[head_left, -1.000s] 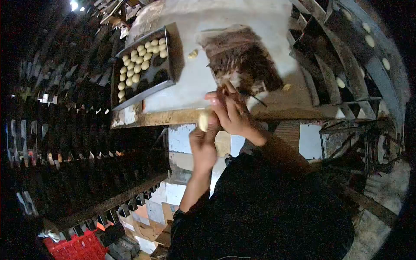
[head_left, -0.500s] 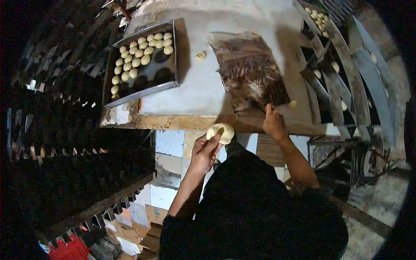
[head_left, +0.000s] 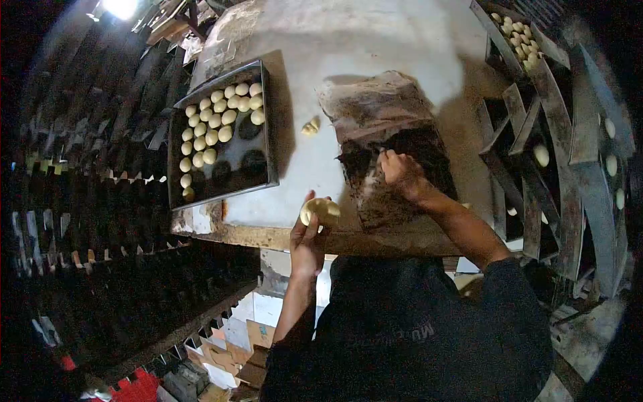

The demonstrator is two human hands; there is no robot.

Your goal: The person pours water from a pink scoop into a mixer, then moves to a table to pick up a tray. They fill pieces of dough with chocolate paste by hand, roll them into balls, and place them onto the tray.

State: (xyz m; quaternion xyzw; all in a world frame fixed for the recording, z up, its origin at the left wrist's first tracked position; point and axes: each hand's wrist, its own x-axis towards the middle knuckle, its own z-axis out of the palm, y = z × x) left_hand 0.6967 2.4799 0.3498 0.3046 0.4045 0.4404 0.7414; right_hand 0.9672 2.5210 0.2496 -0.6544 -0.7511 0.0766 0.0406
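My left hand (head_left: 307, 244) holds a pale, creased piece of dough (head_left: 320, 212) above the table's front edge, with the thumb and fingers round it. Over the dark, stained sheet (head_left: 382, 114), my right hand (head_left: 400, 169) is bent with its fingers together; whatever they grip is too small to make out. A small scrap of dough (head_left: 311, 126) lies left of the sheet. To the left, a dark metal tray (head_left: 270, 134) bears rows of pale round dough balls (head_left: 228, 116).
The pale worktable (head_left: 308, 53) has a worn front edge. At the right stand stacked metal trays (head_left: 556, 100) with more dough balls (head_left: 519, 37) in them. Dark racks (head_left: 87, 201) fill the left side, and a red object (head_left: 137, 387) lies low at the left.
My right hand has moved up and left over the sheet. My left hand, still holding the dough, has shifted slightly left. The view has tilted, so the table and trays sit lower.
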